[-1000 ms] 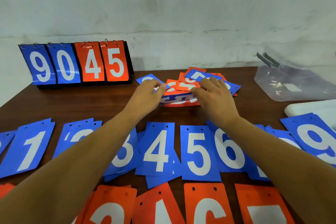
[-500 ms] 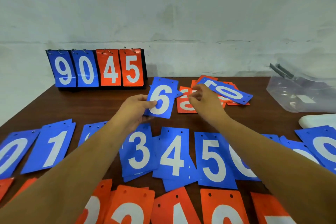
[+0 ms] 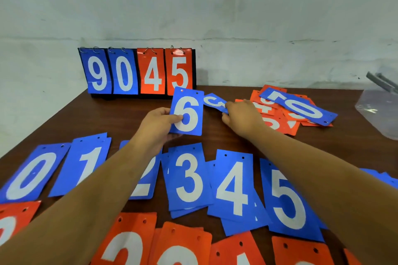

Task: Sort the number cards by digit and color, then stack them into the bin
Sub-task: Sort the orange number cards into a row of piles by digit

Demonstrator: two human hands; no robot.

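My left hand (image 3: 157, 122) pinches a blue 6 card (image 3: 187, 113), held upright above the brown table (image 3: 107, 120). My right hand (image 3: 243, 117) pinches another blue card (image 3: 214, 102), which tilts away so its digit is hard to read. Behind the right hand lies an unsorted pile of orange cards (image 3: 277, 118) with a blue 0 card (image 3: 301, 107) across its top. A row of blue cards lies in front: 0 (image 3: 32, 172), 1 (image 3: 86, 163), 3 (image 3: 188, 178), 4 (image 3: 234, 187), 5 (image 3: 286, 200). Orange cards (image 3: 172, 245) form a nearer row, cut off by the bottom edge.
A flip scoreboard (image 3: 137, 71) reading 9 0 4 5 stands at the back against the wall. A clear plastic bin (image 3: 379, 109) sits at the right edge of the table. More blue cards (image 3: 383, 178) show past my right forearm.
My left hand has lifted the blue 6 card from the pile and holds it upright. My right hand now pinches a second blue card at the pile's left. The view shifted left.
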